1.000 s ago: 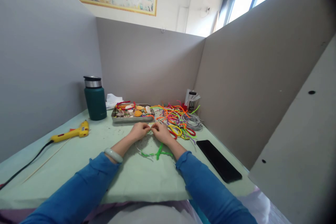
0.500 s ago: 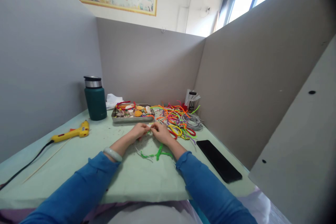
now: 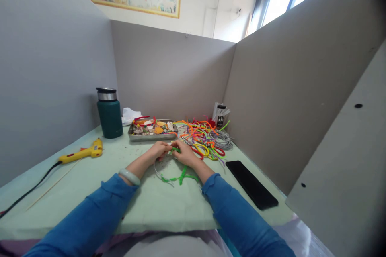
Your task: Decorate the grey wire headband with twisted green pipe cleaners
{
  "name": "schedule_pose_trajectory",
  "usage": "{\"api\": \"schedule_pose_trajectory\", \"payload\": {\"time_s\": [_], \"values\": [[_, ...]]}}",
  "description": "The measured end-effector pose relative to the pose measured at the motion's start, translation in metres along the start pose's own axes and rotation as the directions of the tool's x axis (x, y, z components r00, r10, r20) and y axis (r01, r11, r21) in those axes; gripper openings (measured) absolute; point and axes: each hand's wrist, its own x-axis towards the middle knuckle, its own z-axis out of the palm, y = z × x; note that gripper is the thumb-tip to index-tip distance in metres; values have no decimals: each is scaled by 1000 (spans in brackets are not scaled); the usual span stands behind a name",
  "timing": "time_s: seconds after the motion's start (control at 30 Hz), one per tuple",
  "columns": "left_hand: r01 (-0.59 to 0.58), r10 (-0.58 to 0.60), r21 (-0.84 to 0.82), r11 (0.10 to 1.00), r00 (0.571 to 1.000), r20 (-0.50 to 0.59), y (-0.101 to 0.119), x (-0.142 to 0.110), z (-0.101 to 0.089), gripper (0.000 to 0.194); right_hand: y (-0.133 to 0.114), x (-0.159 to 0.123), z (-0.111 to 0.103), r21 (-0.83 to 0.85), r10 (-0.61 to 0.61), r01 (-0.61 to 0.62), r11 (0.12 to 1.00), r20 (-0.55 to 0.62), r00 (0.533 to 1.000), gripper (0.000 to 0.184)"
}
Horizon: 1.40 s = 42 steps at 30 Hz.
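Observation:
My left hand (image 3: 160, 150) and my right hand (image 3: 183, 152) meet over the middle of the table, fingertips pinched together. Between them shows a short green pipe cleaner (image 3: 175, 149), gripped from both sides. From beneath my left hand a thin pale wire (image 3: 157, 172) curves down to the tabletop. It runs to a branched green pipe-cleaner piece (image 3: 182, 176), which lies on the table just below my hands. My fingers partly hide what they grip.
A metal tray (image 3: 150, 138) of shells and beads stands behind my hands, beside a heap of colourful pipe cleaners (image 3: 205, 132). A yellow glue gun (image 3: 81, 154), wooden stick (image 3: 54, 184) and green bottle (image 3: 109, 118) are left; a black phone (image 3: 251, 184) lies right.
My fingers have shifted slightly, and the green pipe cleaner between them now shows more plainly. The pale wire and the branched green piece have moved a little.

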Motion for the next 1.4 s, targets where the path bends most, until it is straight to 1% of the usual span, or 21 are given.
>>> {"api": "schedule_pose_trajectory", "payload": {"time_s": [0.23,0.47,0.6,0.7,0.77,1.0,1.17,1.27,1.4], "values": [[-19,19,-12,1000,998,53,-5,2,-3,23,0,-2,1,-69,12,-10,998,23,1000,22],[-33,31,14,999,995,90,-10,7,-4,21,-2,-3,0,-143,41,-33,989,55,998,16],[-41,41,5,999,994,100,-7,5,-3,30,-1,-3,1,-131,47,-39,991,55,997,15],[-56,55,11,998,992,117,-4,3,-2,37,0,-2,1,-98,40,-35,995,49,998,17],[-60,57,21,998,992,114,-4,3,-2,38,0,-2,1,-87,43,-39,995,47,998,19],[-59,55,33,998,994,93,-7,4,-3,32,-2,-2,0,-113,52,-48,992,28,998,28],[-55,50,36,998,991,123,-6,3,-2,41,-2,0,0,-130,70,-69,989,0,998,32],[-53,46,60,997,992,119,-5,2,-1,44,-1,1,0,-126,90,-91,988,-15,996,34],[-75,64,119,990,993,100,-5,1,1,44,0,2,-1,-124,108,-109,986,-12,994,34]]}}
